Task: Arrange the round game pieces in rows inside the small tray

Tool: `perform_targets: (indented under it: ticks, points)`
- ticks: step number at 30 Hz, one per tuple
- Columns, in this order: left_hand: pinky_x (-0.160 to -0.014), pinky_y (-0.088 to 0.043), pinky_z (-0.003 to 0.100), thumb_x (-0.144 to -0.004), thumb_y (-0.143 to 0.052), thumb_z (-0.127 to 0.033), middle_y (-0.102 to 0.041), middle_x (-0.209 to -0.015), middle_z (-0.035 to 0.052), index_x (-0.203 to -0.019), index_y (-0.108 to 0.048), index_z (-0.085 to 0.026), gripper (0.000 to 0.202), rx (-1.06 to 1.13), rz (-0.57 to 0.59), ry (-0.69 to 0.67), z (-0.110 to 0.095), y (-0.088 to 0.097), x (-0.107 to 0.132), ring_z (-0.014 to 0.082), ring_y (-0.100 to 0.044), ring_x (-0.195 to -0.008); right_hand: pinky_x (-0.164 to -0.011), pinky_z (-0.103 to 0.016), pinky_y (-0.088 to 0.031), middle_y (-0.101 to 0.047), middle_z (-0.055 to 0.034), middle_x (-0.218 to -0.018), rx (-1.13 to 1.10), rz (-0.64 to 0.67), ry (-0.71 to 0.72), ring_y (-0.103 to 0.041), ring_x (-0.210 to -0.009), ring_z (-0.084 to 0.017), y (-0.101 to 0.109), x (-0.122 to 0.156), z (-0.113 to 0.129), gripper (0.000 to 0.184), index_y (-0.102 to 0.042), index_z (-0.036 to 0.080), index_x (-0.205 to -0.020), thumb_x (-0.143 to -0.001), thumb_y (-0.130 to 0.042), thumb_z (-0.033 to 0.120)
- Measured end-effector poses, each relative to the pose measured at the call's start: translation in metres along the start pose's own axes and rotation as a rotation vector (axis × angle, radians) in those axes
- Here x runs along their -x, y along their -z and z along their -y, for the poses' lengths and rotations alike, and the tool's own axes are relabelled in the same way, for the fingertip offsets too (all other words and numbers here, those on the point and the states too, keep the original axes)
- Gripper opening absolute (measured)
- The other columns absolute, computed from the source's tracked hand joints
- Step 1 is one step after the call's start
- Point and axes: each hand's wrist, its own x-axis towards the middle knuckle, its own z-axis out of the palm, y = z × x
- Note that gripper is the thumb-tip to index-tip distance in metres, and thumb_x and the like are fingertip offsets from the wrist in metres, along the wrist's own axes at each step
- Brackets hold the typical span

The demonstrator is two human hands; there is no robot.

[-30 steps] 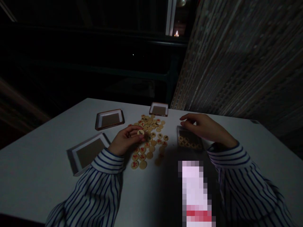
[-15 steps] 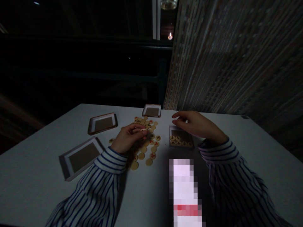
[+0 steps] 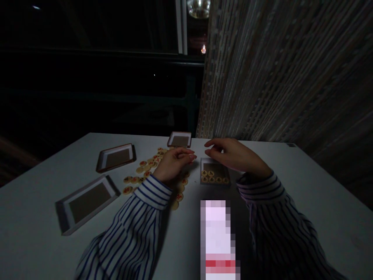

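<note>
Round wooden game pieces (image 3: 145, 163) with red and dark marks lie scattered mid-table. My left hand (image 3: 175, 165) hovers over them, fingertips pinched together and pointing right; the disc seen in them earlier is mostly hidden. Just right of those fingertips sits a small open box (image 3: 215, 173) with several pieces lined up along its near side. My right hand (image 3: 233, 155) rests over the box's far edge, fingers loosely curled and apart, holding nothing. Both arms wear striped sleeves.
Three shallow box halves lie on the white table (image 3: 35, 233): a large one (image 3: 86, 202) near left, a red-rimmed one (image 3: 115, 157) behind it, a small one (image 3: 180, 139) at the back. A blurred-out upright object (image 3: 218, 237) stands near me. A textured wall (image 3: 285, 77) rises on the right.
My left hand has carried a pinched disc from the pile rightward to beside the small box. My right hand stayed over the box. The view has shifted.
</note>
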Motion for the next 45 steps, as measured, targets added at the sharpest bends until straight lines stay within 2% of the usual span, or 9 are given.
perform_targets:
  ticks: [5, 10, 15, 19, 23, 28, 33, 41, 45]
  points:
    - [-0.071, -0.044, 0.025, -0.065, -0.068, -0.028, -0.067, -0.076, 0.0015, -0.082, -0.065, -0.013, 0.022, 0.037, 0.014, -0.006, -0.001, -0.009, -0.014, 0.0106, -0.059, -0.068, -0.061, -0.022, -0.037, -0.067, -0.0011, -0.082, 0.027, 0.009, -0.008, -0.058, -0.073, -0.013, 0.000, 0.000, 0.000, 0.031, -0.060, 0.021, -0.107, -0.084, -0.047, 0.037]
    - [-0.069, -0.044, 0.025, -0.072, -0.062, -0.026, -0.067, -0.080, 0.0032, -0.090, -0.066, -0.013, 0.023, -0.050, 0.034, 0.007, -0.003, -0.016, -0.026, 0.0113, -0.060, -0.070, -0.064, -0.024, -0.039, -0.066, -0.0045, -0.095, 0.123, -0.027, -0.025, -0.059, -0.079, -0.015, 0.002, 0.000, -0.005, 0.030, -0.062, 0.021, -0.103, -0.087, -0.040, 0.033]
    - [-0.069, -0.045, 0.025, -0.076, -0.057, -0.021, -0.069, -0.082, 0.0057, -0.100, -0.065, -0.011, 0.027, -0.086, 0.086, 0.053, -0.008, -0.018, -0.028, 0.0116, -0.061, -0.071, -0.072, -0.025, -0.040, -0.066, -0.0050, -0.102, 0.174, -0.037, -0.022, -0.059, -0.088, -0.017, 0.001, -0.002, -0.008, 0.030, -0.063, 0.020, -0.103, -0.087, -0.039, 0.030]
    - [-0.069, -0.045, 0.025, -0.076, -0.057, -0.022, -0.069, -0.083, 0.0070, -0.101, -0.064, -0.010, 0.029, -0.096, 0.108, 0.046, -0.008, -0.018, -0.026, 0.0125, -0.062, -0.071, -0.072, -0.025, -0.041, -0.066, -0.0045, -0.103, 0.209, -0.032, -0.053, -0.059, -0.087, -0.017, -0.003, -0.002, -0.009, 0.031, -0.062, 0.020, -0.106, -0.086, -0.041, 0.030]
    - [-0.067, -0.045, 0.024, -0.075, -0.057, -0.022, -0.068, -0.081, 0.0058, -0.100, -0.064, -0.010, 0.029, -0.125, 0.102, 0.006, -0.008, -0.020, -0.025, 0.0120, -0.060, -0.069, -0.074, -0.026, -0.041, -0.067, -0.0040, -0.099, 0.264, -0.013, -0.039, -0.059, -0.086, -0.016, -0.008, 0.003, -0.014, 0.031, -0.061, 0.021, -0.109, -0.085, -0.042, 0.029]
    - [-0.058, -0.041, 0.021, -0.072, -0.059, -0.023, -0.065, -0.071, 0.0024, -0.089, -0.066, -0.011, 0.022, -0.195, 0.126, -0.048, -0.001, -0.027, -0.025, 0.0106, -0.056, -0.064, -0.074, -0.026, -0.040, -0.067, -0.0038, -0.095, 0.248, 0.006, 0.023, -0.059, -0.084, -0.015, -0.016, 0.009, -0.022, 0.030, -0.061, 0.020, -0.107, -0.085, -0.042, 0.027]
    - [-0.054, -0.039, 0.019, -0.071, -0.060, -0.022, -0.062, -0.064, -0.0012, -0.088, -0.062, -0.012, 0.020, -0.154, 0.125, -0.010, 0.007, -0.032, -0.026, 0.0090, -0.055, -0.059, -0.067, -0.025, -0.040, -0.066, -0.0034, -0.094, 0.212, 0.041, 0.050, -0.059, -0.081, -0.015, -0.020, 0.010, -0.026, 0.030, -0.059, 0.020, -0.108, -0.082, -0.048, 0.028]
    - [-0.056, -0.042, 0.019, -0.072, -0.060, -0.018, -0.064, -0.065, -0.0004, -0.087, -0.058, -0.013, 0.016, -0.074, 0.143, 0.045, 0.006, -0.035, -0.026, 0.0092, -0.058, -0.061, -0.068, -0.026, -0.038, -0.066, -0.0037, -0.095, 0.254, 0.042, 0.068, -0.058, -0.083, -0.016, -0.021, 0.008, -0.027, 0.028, -0.060, 0.020, -0.105, -0.082, -0.049, 0.031]
    - [-0.055, -0.041, 0.019, -0.072, -0.060, -0.019, -0.063, -0.064, -0.0011, -0.085, -0.059, -0.013, 0.015, -0.076, 0.155, 0.025, 0.011, -0.035, -0.029, 0.0086, -0.057, -0.059, -0.066, -0.026, -0.037, -0.066, -0.0031, -0.095, 0.288, 0.038, 0.059, -0.057, -0.082, -0.016, -0.022, 0.008, -0.028, 0.028, -0.060, 0.021, -0.105, -0.081, -0.051, 0.034]
